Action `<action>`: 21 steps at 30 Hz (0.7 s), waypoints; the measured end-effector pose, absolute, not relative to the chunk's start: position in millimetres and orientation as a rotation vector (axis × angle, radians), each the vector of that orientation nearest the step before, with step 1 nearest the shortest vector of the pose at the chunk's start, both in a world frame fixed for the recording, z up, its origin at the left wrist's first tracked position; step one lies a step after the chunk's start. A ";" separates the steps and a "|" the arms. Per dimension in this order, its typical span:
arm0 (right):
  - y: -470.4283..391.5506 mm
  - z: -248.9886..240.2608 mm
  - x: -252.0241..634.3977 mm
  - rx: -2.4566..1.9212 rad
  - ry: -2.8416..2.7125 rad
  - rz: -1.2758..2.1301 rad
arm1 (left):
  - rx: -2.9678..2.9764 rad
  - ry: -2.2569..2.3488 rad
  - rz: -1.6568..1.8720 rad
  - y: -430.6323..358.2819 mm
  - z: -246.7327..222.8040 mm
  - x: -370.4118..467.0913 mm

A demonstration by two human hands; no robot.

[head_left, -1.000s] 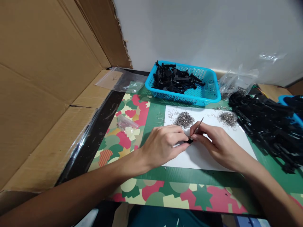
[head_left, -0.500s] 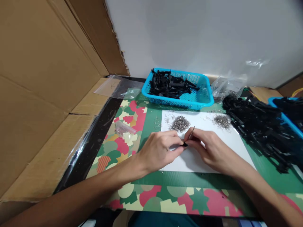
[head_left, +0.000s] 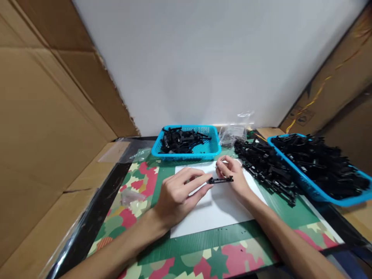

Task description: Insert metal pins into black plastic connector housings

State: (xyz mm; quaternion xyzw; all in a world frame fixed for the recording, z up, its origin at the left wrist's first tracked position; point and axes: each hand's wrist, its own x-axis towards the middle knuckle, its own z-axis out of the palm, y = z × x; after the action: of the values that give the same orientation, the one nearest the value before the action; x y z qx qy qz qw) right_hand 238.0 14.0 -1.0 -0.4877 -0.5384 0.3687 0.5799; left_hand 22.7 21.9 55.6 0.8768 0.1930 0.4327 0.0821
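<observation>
My left hand (head_left: 180,190) pinches one end of a slim black plastic part (head_left: 221,180) between thumb and fingers. The part lies level above a white sheet (head_left: 197,221), its free end pointing right. My right hand (head_left: 232,174) is just behind that free end, thumb and fingers closed on a thin metal tool (head_left: 223,158) that is mostly hidden. The small metal pieces on the sheet are hidden behind my hands.
A blue basket (head_left: 186,156) with black parts stands at the back. Right of it are a clear bag (head_left: 234,133), a heap of black parts (head_left: 269,168) and another full blue basket (head_left: 308,182). Cardboard (head_left: 58,97) walls the left side.
The view has turned right and up. My right hand has moved away from my left fingertips, and the black part, mostly hidden before, now shows in my left hand.
</observation>
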 end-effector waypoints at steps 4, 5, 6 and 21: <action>15.3 -4.9 230.1 -1.147 -1.343 0.829 | 2.573 0.979 0.983 54.0 92.8 86.2; 15.2 -6.1 227.6 -1.151 -1.362 0.826 | 2.575 1.020 0.953 63.8 99.2 106.6; 15.3 -7.5 225.2 -1.162 -1.366 0.806 | 2.580 1.051 0.909 73.9 104.3 127.6; 18.8 -6.4 215.7 -1.216 -1.535 0.724 | 2.682 0.977 0.302 143.3 97.3 248.9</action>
State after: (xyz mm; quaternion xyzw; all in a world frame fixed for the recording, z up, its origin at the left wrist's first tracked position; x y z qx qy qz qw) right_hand 215.7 18.8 -6.4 -0.5035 -0.6354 0.2999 0.5028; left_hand 248.9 143.3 97.3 0.9258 0.3374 0.1042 0.1352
